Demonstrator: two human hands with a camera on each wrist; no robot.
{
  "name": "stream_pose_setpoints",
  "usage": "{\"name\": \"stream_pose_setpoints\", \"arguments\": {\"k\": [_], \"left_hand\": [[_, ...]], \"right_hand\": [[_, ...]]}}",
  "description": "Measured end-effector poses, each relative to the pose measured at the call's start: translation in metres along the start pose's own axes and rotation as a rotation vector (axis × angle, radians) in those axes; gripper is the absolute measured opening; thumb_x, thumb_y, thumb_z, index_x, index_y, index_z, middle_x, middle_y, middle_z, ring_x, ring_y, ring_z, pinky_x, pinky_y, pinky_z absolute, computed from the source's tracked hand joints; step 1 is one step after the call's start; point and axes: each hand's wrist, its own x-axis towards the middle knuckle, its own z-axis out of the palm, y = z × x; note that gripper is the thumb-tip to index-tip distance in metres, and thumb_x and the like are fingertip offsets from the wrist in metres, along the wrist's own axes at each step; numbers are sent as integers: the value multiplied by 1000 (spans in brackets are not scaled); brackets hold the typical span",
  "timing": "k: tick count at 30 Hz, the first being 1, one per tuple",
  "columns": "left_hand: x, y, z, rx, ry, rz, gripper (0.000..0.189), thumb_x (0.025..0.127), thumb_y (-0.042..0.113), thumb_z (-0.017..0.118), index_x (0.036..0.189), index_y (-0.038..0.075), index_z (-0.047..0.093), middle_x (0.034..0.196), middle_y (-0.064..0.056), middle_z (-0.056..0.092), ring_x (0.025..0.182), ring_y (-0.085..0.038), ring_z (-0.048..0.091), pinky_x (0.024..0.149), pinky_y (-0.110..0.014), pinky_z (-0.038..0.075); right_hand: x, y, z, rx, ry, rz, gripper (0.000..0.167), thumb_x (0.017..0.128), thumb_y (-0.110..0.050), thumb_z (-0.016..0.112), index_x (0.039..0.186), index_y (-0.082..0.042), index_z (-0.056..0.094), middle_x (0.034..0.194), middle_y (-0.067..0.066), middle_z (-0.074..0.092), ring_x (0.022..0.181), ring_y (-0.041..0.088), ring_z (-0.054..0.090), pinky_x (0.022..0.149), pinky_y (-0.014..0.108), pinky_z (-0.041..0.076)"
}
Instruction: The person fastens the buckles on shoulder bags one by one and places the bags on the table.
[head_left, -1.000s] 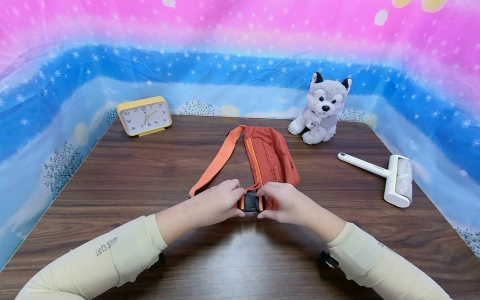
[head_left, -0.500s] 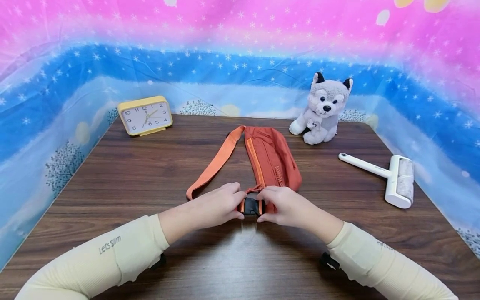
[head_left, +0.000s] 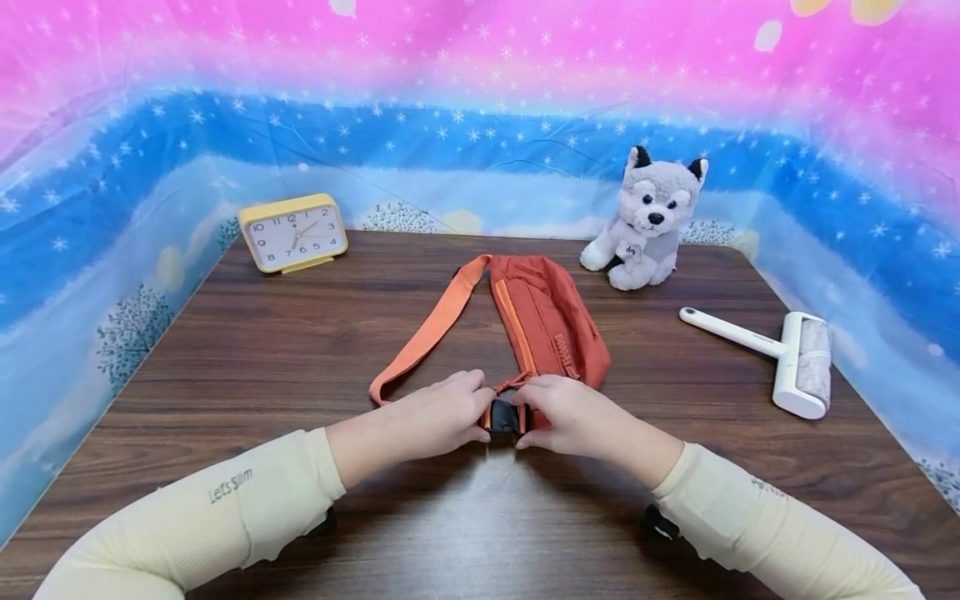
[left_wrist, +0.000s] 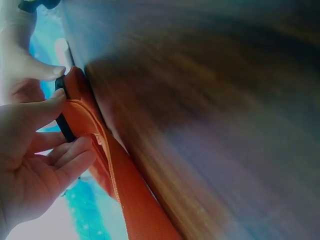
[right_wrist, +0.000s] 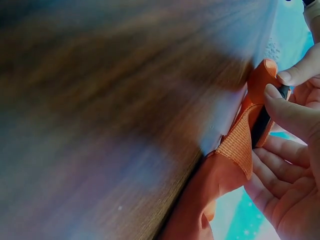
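Observation:
A rust-red waist bag [head_left: 551,312] lies on the table, its orange strap [head_left: 435,329] looping out to the left. At the bag's near end is a black plastic buckle [head_left: 504,417], its halves looking joined. My left hand [head_left: 438,418] pinches the buckle's left end between thumb and fingers. From the other side my right hand [head_left: 577,418] pinches its right end. In the left wrist view, the dark buckle [left_wrist: 64,125] stands edge-on beside the orange webbing [left_wrist: 135,200]. The right wrist view shows the thumb over the buckle [right_wrist: 261,125], with part of it hidden by fingers.
A yellow-framed clock [head_left: 294,233] stands at the back left of the wooden table [head_left: 225,358]. At the back right sits a grey plush husky [head_left: 648,221]. A white lint roller [head_left: 798,367] lies near the right edge. Patterned cloth [head_left: 465,142] surrounds the sides and back.
Both hands and the buckle have come slightly nearer the person. The bag's near end has shifted a little to the right, and both hands keep their hold on the buckle.

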Motion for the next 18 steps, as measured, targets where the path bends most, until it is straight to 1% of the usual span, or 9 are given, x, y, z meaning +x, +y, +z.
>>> {"name": "stream_pose_setpoints", "arguments": {"k": [6, 13, 18], "left_hand": [[1, 1, 5, 29, -25, 3, 33, 86, 31, 69, 102, 4, 60, 85, -1, 42, 76, -16, 44, 62, -26, 43], [1, 1, 7, 65, -23, 33, 37, 85, 32, 71, 106, 4, 60, 92, -3, 48, 82, -17, 47, 67, -28, 45], [0, 2, 7, 74, -34, 36, 37, 84, 32, 71, 107, 4, 59, 95, -3, 50, 85, -17, 48, 69, -28, 45]], "right_hand": [[0, 0, -1, 2, -44, 4, 39, 74, -28, 81, 100, -5, 64, 94, 3, 62, 86, 15, 59, 78, 30, 48], [0, 0, 1, -8, -54, -10, 37, 74, -28, 81, 97, -5, 64, 91, 3, 61, 83, 13, 58, 75, 29, 48], [1, -1, 2, -7, -69, -6, 35, 74, -29, 80, 96, -6, 64, 89, 2, 60, 80, 12, 56, 72, 28, 47]]}}
